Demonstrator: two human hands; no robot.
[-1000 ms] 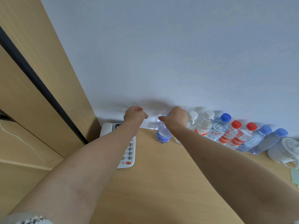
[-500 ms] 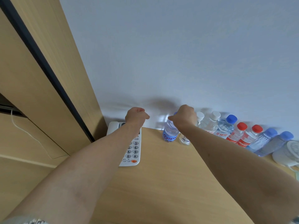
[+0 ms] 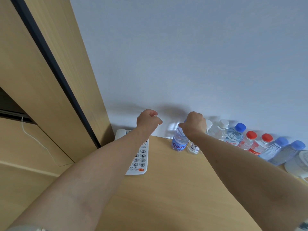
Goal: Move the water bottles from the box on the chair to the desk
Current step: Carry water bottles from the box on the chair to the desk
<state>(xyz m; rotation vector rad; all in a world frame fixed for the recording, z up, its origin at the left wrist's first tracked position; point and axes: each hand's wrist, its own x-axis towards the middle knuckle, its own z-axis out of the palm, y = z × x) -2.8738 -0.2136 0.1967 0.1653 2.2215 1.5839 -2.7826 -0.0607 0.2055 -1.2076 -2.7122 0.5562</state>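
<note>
At the back edge of the worktop, hard against the pale wall, the right hand sits on top of the blue-labelled bottle, fingers curled down over its neck and cap, holding it upright with its base on the wood. Left of that bottle, the left hand hangs in the air above the telephone, fingers loosely curled and holding nothing, the thumb tip pointing toward the bottle. Just right of the blue-labelled bottle, touching or nearly so, stands a small clear bottle, mostly hidden behind the right wrist. Further right of the blue-labelled bottle the row runs on along the wall: 2 white-capped bottles, then a dark-blue-capped bottle, then 2 red-capped bottles, then 2 pale-blue-capped bottles, all standing close together. Beyond the far right end of that row from the blue-labelled bottle, a white round object sits at the picture's edge, cut off so I can't tell what it is. Left of the blue-labelled bottle, past the telephone, a wooden panel with a dark strip rises up, and a thin white cord trails down it.
</note>
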